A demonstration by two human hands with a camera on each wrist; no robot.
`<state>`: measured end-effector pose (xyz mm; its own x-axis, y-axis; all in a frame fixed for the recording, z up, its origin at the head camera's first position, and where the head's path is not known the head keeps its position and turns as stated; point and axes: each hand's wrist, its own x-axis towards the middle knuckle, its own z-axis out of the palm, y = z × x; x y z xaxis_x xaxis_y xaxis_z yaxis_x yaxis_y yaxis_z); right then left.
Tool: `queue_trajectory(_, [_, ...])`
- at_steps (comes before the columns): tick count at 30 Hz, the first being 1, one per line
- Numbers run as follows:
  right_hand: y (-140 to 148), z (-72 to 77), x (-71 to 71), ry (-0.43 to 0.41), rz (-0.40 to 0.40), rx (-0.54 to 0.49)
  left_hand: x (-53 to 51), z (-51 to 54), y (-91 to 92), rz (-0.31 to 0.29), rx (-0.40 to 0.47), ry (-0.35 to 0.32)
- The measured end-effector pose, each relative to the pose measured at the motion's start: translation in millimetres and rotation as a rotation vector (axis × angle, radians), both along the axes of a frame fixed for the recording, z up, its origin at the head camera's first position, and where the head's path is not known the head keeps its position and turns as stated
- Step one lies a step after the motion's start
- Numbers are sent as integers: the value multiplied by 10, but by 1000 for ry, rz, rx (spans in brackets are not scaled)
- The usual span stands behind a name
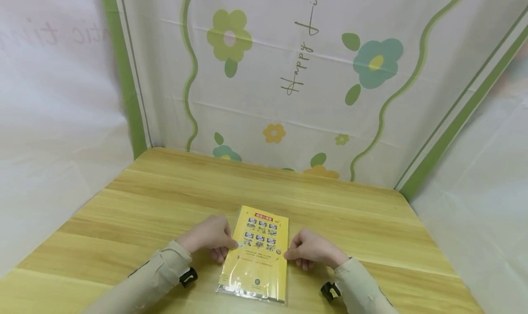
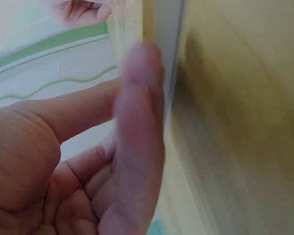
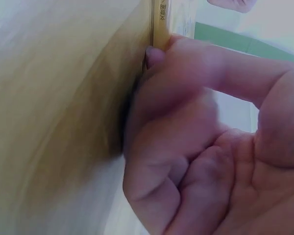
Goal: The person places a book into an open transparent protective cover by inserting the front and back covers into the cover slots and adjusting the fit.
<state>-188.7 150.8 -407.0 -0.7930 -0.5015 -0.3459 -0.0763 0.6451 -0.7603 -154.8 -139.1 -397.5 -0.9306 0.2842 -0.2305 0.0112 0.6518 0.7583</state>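
A yellow booklet (image 1: 260,259), with small printed pictures and a red title strip, shows through a clear plastic wrapper at the front middle of the table. My left hand (image 1: 212,236) pinches its left edge between thumb and fingers. On the opposite side, my right hand (image 1: 311,250) pinches the right edge. The left wrist view has the left hand (image 2: 132,127) close up, with thumb and index finger at the booklet's edge. In the right wrist view, the curled right hand (image 3: 186,112) grips beside the printed spine (image 3: 161,19), low over the wood.
A wood-grain table (image 1: 198,185) spreads around the booklet. White cloth with flowers and lettering (image 1: 305,43) hangs behind it, and more cloth walls (image 1: 62,121) stand left and right. Black bands (image 1: 189,277) sit at both sleeves.
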Motion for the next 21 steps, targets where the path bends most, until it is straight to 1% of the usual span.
queue_trajectory(4, [36,51,-44,-45,-53,-74,-5,0,9,23,0,38])
queue_trajectory(6, [66,90,-64,-69,-77,-121,-7,2,13,31,15,32])
queue_trajectory(10, [127,158,-97,-92,-113,-198,-13,-4,16,48,30,10])
queue_trajectory(12, [148,170,-104,-126,-114,-254,-10,-14,13,61,30,-6])
queue_trajectory(14, [166,167,-102,-192,-103,-337,-5,-26,7,73,30,-22])
queue_trajectory(16, [181,162,-88,-286,-88,-438,-1,-35,1,80,25,-31])
queue_trajectory(19, [211,169,-53,-429,-86,-577,-6,-30,5,75,24,-26])
queue_trajectory(21, [224,194,-30,-493,-97,-636,-21,-19,16,67,23,-17])
